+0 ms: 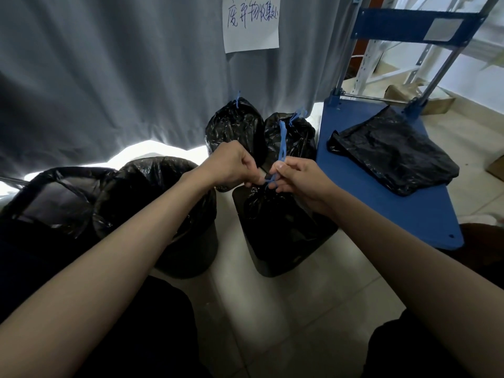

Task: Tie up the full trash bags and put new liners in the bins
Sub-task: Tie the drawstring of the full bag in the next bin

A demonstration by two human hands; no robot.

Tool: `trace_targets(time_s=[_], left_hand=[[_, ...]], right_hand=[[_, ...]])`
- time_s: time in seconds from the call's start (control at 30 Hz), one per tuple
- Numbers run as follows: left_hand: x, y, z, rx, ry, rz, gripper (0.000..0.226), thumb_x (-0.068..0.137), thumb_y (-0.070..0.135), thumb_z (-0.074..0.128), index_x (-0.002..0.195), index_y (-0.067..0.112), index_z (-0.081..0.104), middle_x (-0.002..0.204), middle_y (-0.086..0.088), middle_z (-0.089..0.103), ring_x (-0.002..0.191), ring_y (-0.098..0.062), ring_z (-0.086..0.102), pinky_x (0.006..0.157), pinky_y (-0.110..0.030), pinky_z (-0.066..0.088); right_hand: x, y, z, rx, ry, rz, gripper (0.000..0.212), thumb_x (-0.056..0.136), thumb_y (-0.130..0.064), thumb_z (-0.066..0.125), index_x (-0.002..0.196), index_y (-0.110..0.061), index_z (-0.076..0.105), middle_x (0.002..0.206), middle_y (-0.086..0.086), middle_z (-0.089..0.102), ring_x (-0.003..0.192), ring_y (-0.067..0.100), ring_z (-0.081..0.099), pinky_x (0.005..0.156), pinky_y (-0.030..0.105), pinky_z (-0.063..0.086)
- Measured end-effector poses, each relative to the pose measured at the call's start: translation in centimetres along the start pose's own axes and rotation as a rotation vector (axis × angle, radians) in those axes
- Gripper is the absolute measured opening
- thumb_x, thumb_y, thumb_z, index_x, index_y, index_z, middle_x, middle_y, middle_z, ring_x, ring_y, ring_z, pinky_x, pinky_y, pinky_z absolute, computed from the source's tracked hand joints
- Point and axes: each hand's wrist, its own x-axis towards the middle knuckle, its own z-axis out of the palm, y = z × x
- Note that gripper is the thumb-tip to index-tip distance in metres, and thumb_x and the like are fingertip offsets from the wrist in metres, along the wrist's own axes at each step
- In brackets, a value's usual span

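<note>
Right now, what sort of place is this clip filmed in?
Probably a waste collection corner in a storeroom or workshop. A handwritten paper sign hangs on a grey curtain, tied black trash bags stand below it, and a blue platform cart sits before metal shelving.

Glossy black trash bags (234,129), blue drawstring (282,140), black bins (286,241) with black liners, plain grey curtain (109,77), white paper sign (251,23) with dark handwriting, blue cart deck (409,214), pale beige floor tiles (272,323)
</note>
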Motion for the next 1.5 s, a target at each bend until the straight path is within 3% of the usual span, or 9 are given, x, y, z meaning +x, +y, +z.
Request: trace_targets(time_s=[0.27,0.4,0.63,0.8,0.93,1.07,1.2,1.3,1.5], left_hand=[[-0.2,0.3,0.3,0.119,-0.006,0.03,0.019,0.062,0.037,0.088,0.077,0.03,0.079,0.065,0.015,0.07,0.057,0.013,0.057,0.052,-0.001,0.036],[-0.2,1.0,0.8,0.019,0.008,0.05,0.027,0.061,0.03,0.09,0.083,0.022,0.078,0.066,0.01,0.073,0.056,0.009,0.061,0.052,-0.001,0.037],[-0.4,1.0,1.6,-0.074,0.041,-0.036,0.022,0.061,0.03,0.09,0.074,0.017,0.077,0.056,0.011,0.066,0.044,0.009,0.051,0.046,-0.003,0.032],[-0.8,0.4,2.4,-0.22,0.043,-0.096,0.022,0.061,0.034,0.089,0.077,0.021,0.08,0.069,0.009,0.073,0.066,0.006,0.058,0.073,-0.02,0.048],[-1.1,0.6,2.9,-0.255,0.091,-0.098,0.014,0.068,0.027,0.086,0.077,0.018,0.08,0.074,0.0,0.075,0.078,-0.007,0.066,0.086,-0.032,0.054],[-1.0,1.8,3.4,0.088,0.203,0.04,0.006,0.075,0.024,0.079,0.069,0.024,0.076,0.066,0.007,0.07,0.069,-0.01,0.066,0.076,-0.039,0.055],[-1.2,2.7,4.2,0.493,0.353,0.271,0.012,0.082,0.03,0.07,0.074,0.022,0.073,0.075,0.006,0.07,0.081,-0.016,0.059,0.083,-0.033,0.039],[-1.5,2.6,4.8,0.604,0.419,0.375,0.02,0.088,0.033,0.064,0.079,0.019,0.075,0.074,0.002,0.069,0.078,-0.021,0.054,0.074,-0.031,0.028],[-1.4,2.3,5.7,0.689,0.448,0.438,0.023,0.095,0.029,0.055,0.087,0.019,0.074,0.073,0.001,0.063,0.076,-0.019,0.048,0.07,-0.028,0.021]], right_hand=[[0.2,0.0,-0.1,0.0,0.006,0.01,0.015,0.094,-0.004,0.058,0.099,0.007,0.067,0.082,0.016,0.067,0.066,0.013,0.068,0.064,0.018,0.057],[0.0,-0.3,0.3,-0.002,0.011,-0.002,0.021,0.092,-0.002,0.06,0.101,0.017,0.063,0.078,0.016,0.065,0.063,0.013,0.066,0.064,0.02,0.059],[-0.3,-0.4,0.5,-0.032,0.037,-0.054,0.018,0.091,-0.002,0.062,0.094,0.016,0.063,0.073,0.016,0.064,0.063,0.017,0.064,0.063,0.023,0.058],[-0.7,-0.8,0.5,-0.052,0.069,-0.068,0.017,0.09,0.002,0.063,0.073,0.0,0.064,0.078,0.022,0.065,0.059,0.016,0.062,0.057,0.021,0.057],[-0.8,-0.9,0.5,-0.035,0.1,-0.028,0.012,0.091,-0.002,0.063,0.086,0.009,0.062,0.076,0.024,0.063,0.061,0.024,0.062,0.055,0.024,0.058],[-0.8,-0.5,0.5,-0.098,0.12,0.034,0.022,0.098,-0.009,0.055,0.084,0.007,0.062,0.074,0.022,0.062,0.061,0.025,0.063,0.051,0.026,0.056],[-0.4,-0.3,0.4,-0.125,0.147,0.1,0.028,0.099,-0.012,0.052,0.078,0.004,0.061,0.068,0.016,0.06,0.056,0.02,0.064,0.049,0.023,0.053],[-0.1,-0.2,0.3,-0.096,0.166,0.135,0.032,0.098,-0.011,0.054,0.068,-0.002,0.059,0.063,0.012,0.058,0.049,0.015,0.064,0.046,0.02,0.051],[0.0,-0.1,-0.1,-0.029,0.19,0.207,0.017,0.094,-0.008,0.06,0.088,0.006,0.067,0.064,0.012,0.059,0.046,0.012,0.065,0.043,0.018,0.049]])
